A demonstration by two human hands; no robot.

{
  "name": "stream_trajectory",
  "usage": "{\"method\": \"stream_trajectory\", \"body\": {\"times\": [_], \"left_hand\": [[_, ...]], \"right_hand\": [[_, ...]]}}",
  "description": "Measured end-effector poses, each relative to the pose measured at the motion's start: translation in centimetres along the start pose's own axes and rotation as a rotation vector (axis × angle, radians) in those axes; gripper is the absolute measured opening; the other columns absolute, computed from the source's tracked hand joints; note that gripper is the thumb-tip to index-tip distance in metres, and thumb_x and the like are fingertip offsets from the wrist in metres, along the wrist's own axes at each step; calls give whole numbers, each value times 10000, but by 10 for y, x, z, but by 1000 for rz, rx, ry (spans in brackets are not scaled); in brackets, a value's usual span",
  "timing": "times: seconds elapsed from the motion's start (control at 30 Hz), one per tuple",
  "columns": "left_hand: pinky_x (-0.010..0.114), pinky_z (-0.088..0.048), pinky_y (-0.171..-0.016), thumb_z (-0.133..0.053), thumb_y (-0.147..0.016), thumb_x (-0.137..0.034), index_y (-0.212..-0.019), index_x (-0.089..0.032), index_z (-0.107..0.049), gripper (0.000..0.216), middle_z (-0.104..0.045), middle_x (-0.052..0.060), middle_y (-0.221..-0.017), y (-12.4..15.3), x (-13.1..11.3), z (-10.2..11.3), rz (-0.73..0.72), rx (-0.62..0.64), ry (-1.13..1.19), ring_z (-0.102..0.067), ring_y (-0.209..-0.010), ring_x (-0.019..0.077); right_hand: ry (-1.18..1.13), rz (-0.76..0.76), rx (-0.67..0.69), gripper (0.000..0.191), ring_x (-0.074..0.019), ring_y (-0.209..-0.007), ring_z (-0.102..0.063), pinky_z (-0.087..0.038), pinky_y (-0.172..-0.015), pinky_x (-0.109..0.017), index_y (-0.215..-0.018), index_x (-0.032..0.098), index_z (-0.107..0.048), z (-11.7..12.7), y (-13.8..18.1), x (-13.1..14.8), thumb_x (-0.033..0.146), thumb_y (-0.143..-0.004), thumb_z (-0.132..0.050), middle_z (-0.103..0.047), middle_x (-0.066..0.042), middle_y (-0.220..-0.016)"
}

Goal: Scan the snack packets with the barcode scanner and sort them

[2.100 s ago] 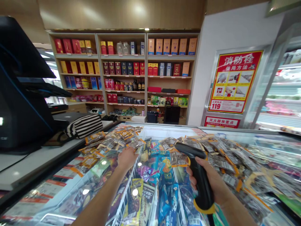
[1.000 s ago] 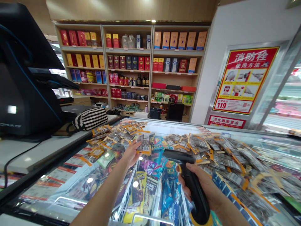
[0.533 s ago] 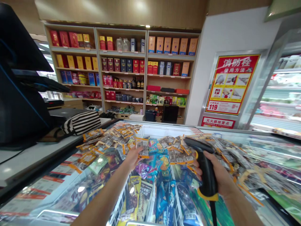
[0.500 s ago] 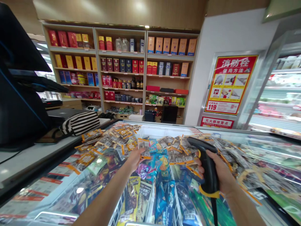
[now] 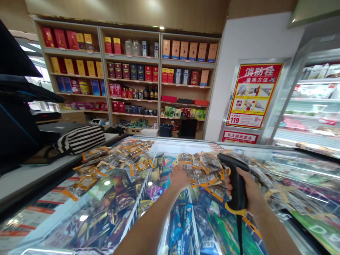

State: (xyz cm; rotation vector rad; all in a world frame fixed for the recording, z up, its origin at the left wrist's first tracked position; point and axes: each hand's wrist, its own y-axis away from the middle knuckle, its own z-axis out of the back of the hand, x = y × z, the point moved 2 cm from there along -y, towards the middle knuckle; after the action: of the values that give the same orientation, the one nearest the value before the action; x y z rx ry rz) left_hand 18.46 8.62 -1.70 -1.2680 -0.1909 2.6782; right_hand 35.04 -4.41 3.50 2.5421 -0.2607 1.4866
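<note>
My right hand (image 5: 251, 193) is wrapped round a black and yellow barcode scanner (image 5: 237, 187), whose cable hangs down. The scanner's head points left, over a pile of small clear packets with orange edges (image 5: 203, 170). At the left edge of that pile is my left hand (image 5: 179, 177), palm down, with its fingers partly spread against the packets. No packet shows held in it. Another heap of the same packets (image 5: 114, 161) lies to the left on the glass top, and more loose packets (image 5: 262, 177) lie on the right.
Under the glass, the chest freezer (image 5: 138, 209) holds bagged ice creams between white wire dividers. A striped pouch (image 5: 82, 139) and a dark monitor stand (image 5: 16, 120) are on the left counter. Behind are shelves of boxes (image 5: 130, 72) and a red poster (image 5: 253, 95).
My left hand has let go of the packet it held and moved right, to the middle pile. My right hand still holds the scanner. The view has shifted slightly.
</note>
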Motion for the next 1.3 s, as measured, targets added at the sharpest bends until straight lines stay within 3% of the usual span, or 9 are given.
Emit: {"method": "stream_trajectory", "body": {"times": [0.1, 0.23, 0.37, 0.5, 0.63, 0.9, 1.13, 1.3], "left_hand": [[485, -249, -917, -474, -759, -318, -1121, -179, -415, 392, -357, 79, -1241, -9, 13, 26, -8, -71, -112, -335, -1120, 244], [491, -277, -894, -460, -769, -301, -1138, -189, -387, 393, -327, 73, -1255, -23, 54, 93, 61, -186, -176, -336, -1112, 248], [456, -332, -859, -482, -759, -291, -1043, -168, -473, 309, -441, 65, -1152, -23, 94, 133, 128, -122, -148, -417, -1040, 218], [411, -382, -813, -470, -767, -296, -988, -157, -503, 263, -502, 56, -1066, -14, 103, 136, 161, -66, 20, -480, -954, 185], [353, -440, -723, -423, -786, -346, -1002, -156, -490, 295, -533, 50, -997, -7, 96, 135, 214, -52, 335, -530, -842, 155], [309, -469, -613, -271, -809, -460, -1049, -151, -449, 429, -594, 51, -871, 9, 88, 122, 302, 38, 900, -575, -671, 120], [296, -470, -609, -337, -805, -414, -997, -171, -476, 340, -611, 35, -840, 7, 82, 119, 352, 68, 1088, -585, -648, 119], [296, -468, -608, -355, -803, -402, -1022, -158, -461, 345, -574, 44, -889, 9, 82, 117, 371, 57, 1102, -565, -678, 115]], "right_hand": [[8, -13, 19, 230, -103, -409, -494, -421, -376, -223, -850, 195, -506, -3, 0, -3, 372, -707, -476, -558, 20, -554], [-9, -57, 39, 232, -97, -395, -485, -409, -364, -216, -848, 184, -507, -10, 2, -9, 370, -713, -470, -546, 19, -533], [9, -109, 71, 204, -89, -385, -470, -390, -350, -204, -806, 188, -504, -26, 7, -18, 366, -714, -467, -531, 27, -517], [29, -156, 149, 211, -87, -402, -472, -396, -369, -208, -813, 187, -507, -39, 11, -29, 370, -722, -456, -544, 18, -551], [37, -233, 246, 244, -80, -388, -460, -382, -354, -201, -817, 174, -514, -52, 19, -45, 391, -733, -441, -540, 10, -558], [141, -303, 312, 299, -81, -358, -458, -387, -328, -203, -886, 150, -514, -75, 33, -72, 394, -728, -448, -548, 5, -543], [102, -314, 354, 278, -81, -354, -462, -394, -326, -203, -850, 150, -515, -73, 32, -74, 390, -739, -429, -537, 12, -532], [91, -303, 310, 269, -78, -350, -458, -393, -325, -204, -775, 151, -515, -69, 30, -67, 405, -734, -437, -533, 10, -530]]}}
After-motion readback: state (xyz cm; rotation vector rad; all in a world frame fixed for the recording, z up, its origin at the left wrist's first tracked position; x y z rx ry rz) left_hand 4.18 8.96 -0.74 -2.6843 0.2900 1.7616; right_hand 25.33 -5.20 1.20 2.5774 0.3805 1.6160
